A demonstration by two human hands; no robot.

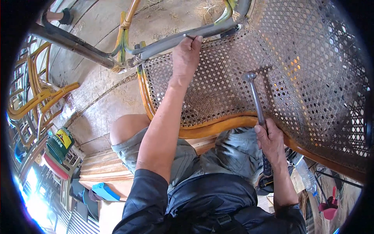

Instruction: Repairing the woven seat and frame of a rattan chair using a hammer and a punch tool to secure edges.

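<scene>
Right hand [271, 140] clamped on hammer [255, 97] | left hand [187, 54] pinching nail [189, 37] | green-yellow can [60, 143] far left

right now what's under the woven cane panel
Through the holes of the woven cane panel only patches of light and orange show. Its near edge rests over the person's lap in grey shorts. The weave hides whatever else lies below.

- I see my left hand [187, 52] pinching a small nail [189, 37] against the far edge of the woven cane panel [296, 78].
- My right hand [270, 142] grips a hammer [255, 97] at the panel's near wooden rim, head raised over the weave.
- A green can [60, 143] sits well left of the panel.
</scene>
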